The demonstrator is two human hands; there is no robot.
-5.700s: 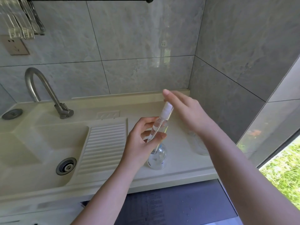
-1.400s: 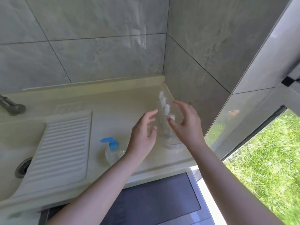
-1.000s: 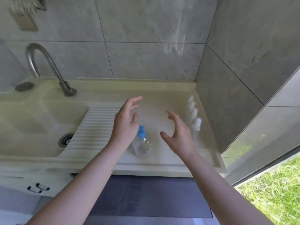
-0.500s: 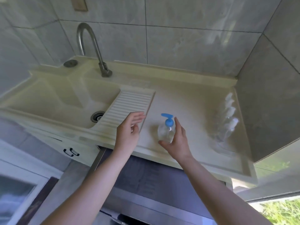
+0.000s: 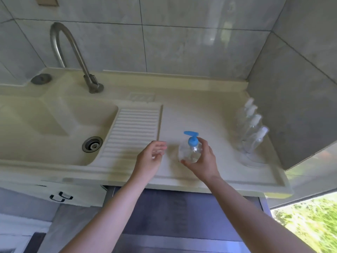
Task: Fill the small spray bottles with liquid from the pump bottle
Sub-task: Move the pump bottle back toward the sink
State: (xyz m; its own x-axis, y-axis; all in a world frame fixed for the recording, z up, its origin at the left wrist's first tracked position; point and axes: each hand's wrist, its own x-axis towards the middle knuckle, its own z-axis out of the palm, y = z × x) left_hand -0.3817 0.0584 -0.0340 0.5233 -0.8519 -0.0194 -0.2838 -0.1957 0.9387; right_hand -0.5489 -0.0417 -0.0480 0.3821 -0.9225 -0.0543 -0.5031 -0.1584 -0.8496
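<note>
Standing near the front edge of the cream worktop [image 5: 209, 114]: one pump bottle [image 5: 190, 151], clear rounded plastic body, blue collar and flat blue spout pointing left. Right hand [image 5: 202, 159] holds it, fingers and thumb curled round the body from the right side. Left hand [image 5: 151, 157] hovers just beside it on the left, fingers loosely bent, its grip holding nothing.

Small spray bottles [image 5: 252, 125]: four, slim clear cylinders with frosted white caps, leaning in a row inside a clear round holder [image 5: 252, 159] at the worktop's right end, against the grey tiled wall [image 5: 182, 42]. Liquid level cannot be told.

Ribbed drainboard [image 5: 134, 132], moulded in the same cream material, slopes into the sink basin [image 5: 54, 123]. Round metal drain [image 5: 92, 144] in the basin floor. Curved brushed-metal faucet [image 5: 73, 55] at the back rim.
</note>
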